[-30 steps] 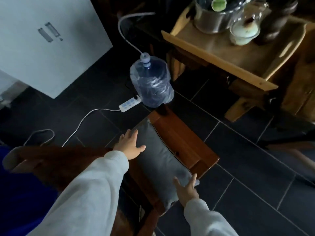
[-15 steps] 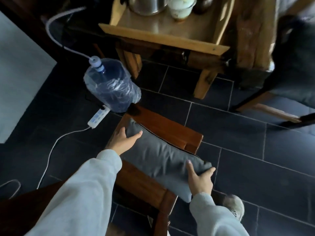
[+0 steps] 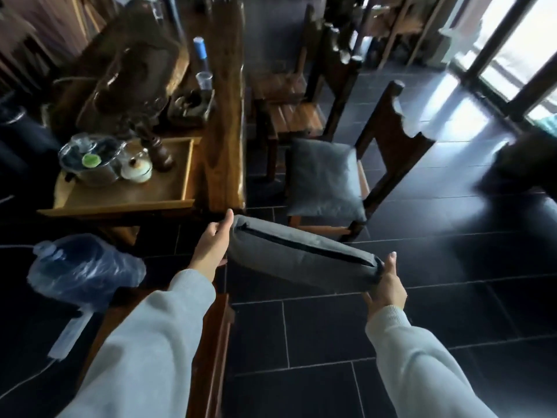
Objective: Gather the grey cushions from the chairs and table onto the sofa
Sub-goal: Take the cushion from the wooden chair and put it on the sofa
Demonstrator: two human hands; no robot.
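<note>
Centre of the frame, a grey cushion [image 3: 301, 260] is held in the air over the dark tile floor [image 3: 316, 342], carried edge-on with its zipped seam up. Left hand [image 3: 212, 245] clamps the left end, thumb on top and fingers under; right hand [image 3: 385, 286] grips the lower right corner, fingers curled round it. Step in hand, as I judge it: the carry, with this cushion lifted free and nothing supporting it but the hands. Second grey cushion [image 3: 325, 179] lies flat on the seat of the wooden chair [image 3: 391, 140], right of centre, above the held one and apart from it. No sofa is visible, so the next move likely means turning to find it and setting this cushion down, then coming back for the chair one. Count: two grey cushions seen, one held and one on a seat; two hands; at least three chairs, with another bare chair [image 3: 295, 116] behind and a chair edge [image 3: 217, 342] at lower centre. One long wooden table [image 3: 223, 116], upper left, with no cushion that I can make out; one water bottle [image 3: 87, 267] at left.
</note>
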